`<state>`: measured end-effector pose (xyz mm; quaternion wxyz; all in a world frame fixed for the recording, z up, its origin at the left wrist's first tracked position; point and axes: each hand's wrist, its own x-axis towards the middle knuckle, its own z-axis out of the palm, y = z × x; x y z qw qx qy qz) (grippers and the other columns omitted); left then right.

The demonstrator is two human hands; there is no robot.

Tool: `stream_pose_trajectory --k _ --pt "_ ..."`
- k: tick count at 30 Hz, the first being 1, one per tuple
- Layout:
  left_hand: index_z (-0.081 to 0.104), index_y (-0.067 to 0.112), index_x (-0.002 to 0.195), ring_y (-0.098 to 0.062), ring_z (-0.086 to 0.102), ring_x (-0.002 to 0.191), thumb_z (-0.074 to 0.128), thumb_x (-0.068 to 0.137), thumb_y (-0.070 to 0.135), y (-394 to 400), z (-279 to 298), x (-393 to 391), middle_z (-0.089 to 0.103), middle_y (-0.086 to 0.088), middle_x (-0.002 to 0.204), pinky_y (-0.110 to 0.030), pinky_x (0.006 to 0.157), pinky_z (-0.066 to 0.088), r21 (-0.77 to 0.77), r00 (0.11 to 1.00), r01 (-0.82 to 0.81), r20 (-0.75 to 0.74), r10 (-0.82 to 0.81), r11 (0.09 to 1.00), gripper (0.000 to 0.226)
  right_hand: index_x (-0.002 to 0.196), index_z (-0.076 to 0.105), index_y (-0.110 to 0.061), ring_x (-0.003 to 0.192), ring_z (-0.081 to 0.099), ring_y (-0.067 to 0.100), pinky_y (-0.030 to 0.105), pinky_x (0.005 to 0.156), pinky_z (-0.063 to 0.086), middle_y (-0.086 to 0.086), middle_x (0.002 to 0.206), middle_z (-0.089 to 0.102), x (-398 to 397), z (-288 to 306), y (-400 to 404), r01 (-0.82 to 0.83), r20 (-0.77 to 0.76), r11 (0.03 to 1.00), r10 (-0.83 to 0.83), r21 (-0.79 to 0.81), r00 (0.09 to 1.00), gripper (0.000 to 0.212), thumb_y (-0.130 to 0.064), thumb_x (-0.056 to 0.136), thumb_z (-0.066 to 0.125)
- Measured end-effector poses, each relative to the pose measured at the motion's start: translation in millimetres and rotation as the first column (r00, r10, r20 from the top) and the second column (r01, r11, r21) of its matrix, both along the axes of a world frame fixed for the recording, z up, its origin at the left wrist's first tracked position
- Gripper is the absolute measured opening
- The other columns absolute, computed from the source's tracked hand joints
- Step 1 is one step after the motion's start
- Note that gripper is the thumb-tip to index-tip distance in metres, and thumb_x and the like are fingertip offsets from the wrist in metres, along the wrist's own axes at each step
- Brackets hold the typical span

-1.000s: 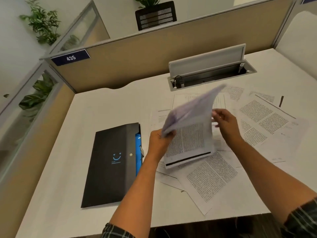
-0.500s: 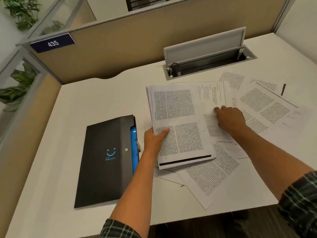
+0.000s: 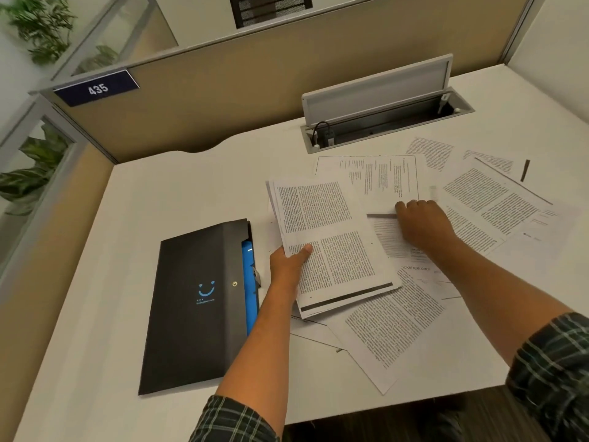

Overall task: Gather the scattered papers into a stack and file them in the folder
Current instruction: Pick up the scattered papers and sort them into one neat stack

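Note:
My left hand (image 3: pixel 288 261) grips a small stack of printed sheets (image 3: pixel 331 240) at its left edge, thumb on top, held just above the desk. My right hand (image 3: pixel 420 226) rests knuckles-up on a loose sheet with a dark header bar (image 3: pixel 389 237), fingers curled at its upper edge. More printed papers lie scattered: one at the back (image 3: pixel 376 177), several at the right (image 3: pixel 497 208), one near the front edge (image 3: pixel 385 333). A black folder (image 3: pixel 194 301) with a blue smile logo and blue inner pocket lies closed to the left of the stack.
The white desk (image 3: pixel 165 193) is bounded by tan partition walls at the back and left. An open cable tray with a raised lid (image 3: pixel 379 113) sits behind the papers. A small dark strip (image 3: pixel 525 170) lies at the far right. The desk's front edge runs close below the papers.
The stack swung down from upright to nearly flat in my left hand. My right hand let go of it and moved right onto the loose sheet with the dark bar.

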<state>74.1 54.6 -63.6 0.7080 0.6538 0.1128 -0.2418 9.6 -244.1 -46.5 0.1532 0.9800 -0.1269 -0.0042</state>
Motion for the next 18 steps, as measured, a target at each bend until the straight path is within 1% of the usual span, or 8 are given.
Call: stream_pose_trajectory --k 2,4,6,9,11,14,16,18 --pt "0.071 0.023 0.109 -0.026 0.073 0.099 0.079 0.085 0.015 -1 -2 0 0.077 -0.004 0.105 -0.048 0.085 0.060 0.007 1.000 -0.003 -0.010 0.003 1.000 0.026 0.108 0.059 -0.012 0.078 0.065 0.020 0.031 0.071 0.047 0.003 0.091 0.068 -3 2 2 -0.008 -0.077 0.998 0.003 -0.067 0.997 0.016 -0.010 0.099 0.046" --pt "0.071 0.019 0.114 -0.026 0.074 0.097 0.079 0.086 0.014 -2 -3 1 0.078 -0.003 0.103 -0.047 0.083 0.061 0.011 1.000 -0.003 -0.011 0.003 1.000 0.030 0.105 0.058 -0.013 0.078 0.065 0.020 0.031 0.070 0.044 0.002 0.091 0.068 -3 8 1 -0.003 -0.120 0.998 -0.004 -0.063 0.993 0.013 -0.008 0.098 0.049" --pt "0.070 0.018 0.116 -0.024 0.075 0.094 0.079 0.085 0.015 -2 -2 1 0.078 -0.001 0.100 -0.046 0.082 0.061 0.016 1.000 -0.002 -0.011 0.002 1.000 0.032 0.103 0.059 -0.012 0.072 0.064 0.022 0.033 0.067 0.043 0.003 0.087 0.069 -2 15 -1 0.055 -0.108 0.998 -0.052 0.029 0.993 0.011 -0.008 0.095 0.054" --pt "0.071 0.022 0.113 -0.023 0.075 0.094 0.079 0.086 0.015 -3 -1 2 0.078 0.000 0.100 -0.045 0.081 0.062 0.020 1.000 -0.002 -0.019 0.003 1.000 0.029 0.099 0.061 -0.009 0.059 0.051 0.024 0.031 0.059 0.036 0.003 0.075 0.065 -5 26 -4 0.175 -0.059 0.967 -0.166 0.186 0.984 0.013 -0.004 0.089 0.056" --pt "0.071 0.024 0.111 -0.022 0.075 0.093 0.078 0.086 0.015 -2 -1 3 0.078 0.000 0.100 -0.044 0.080 0.062 0.007 0.999 -0.010 -0.032 0.011 1.000 0.028 0.098 0.064 -0.008 0.055 0.050 0.024 0.030 0.055 0.034 0.004 0.072 0.064 -9 32 -6 0.205 0.009 0.947 -0.214 0.249 0.977 0.014 -0.003 0.086 0.059" --pt "0.071 0.025 0.105 -0.024 0.075 0.092 0.078 0.086 0.012 -2 0 5 0.079 -0.002 0.099 -0.046 0.079 0.062 0.006 0.998 -0.029 -0.058 0.030 1.000 0.024 0.099 0.068 -0.003 0.056 0.056 0.031 0.030 0.052 0.037 0.012 0.076 0.068 -15 44 -7 0.178 0.215 0.926 -0.258 0.333 0.942 0.016 0.001 0.084 0.062" --pt "0.071 0.025 0.103 -0.025 0.074 0.094 0.077 0.086 0.011 -3 2 5 0.078 -0.003 0.100 -0.047 0.080 0.061 0.008 0.997 -0.037 -0.063 0.037 0.999 0.023 0.101 0.071 -0.002 0.060 0.064 0.034 0.031 0.052 0.043 0.014 0.081 0.073 -15 58 0 0.101 0.349 0.933 -0.227 0.344 0.909 0.016 0.001 0.087 0.062" --pt "0.071 0.024 0.104 -0.026 0.074 0.095 0.076 0.087 0.010 -6 5 5 0.078 -0.004 0.101 -0.047 0.081 0.061 0.002 0.997 -0.039 -0.060 0.039 0.999 0.023 0.101 0.074 -0.007 0.062 0.067 0.031 0.031 0.054 0.050 0.011 0.082 0.075 -13 73 18 -0.063 0.409 0.931 -0.097 0.359 0.907 0.017 -0.003 0.093 0.060"
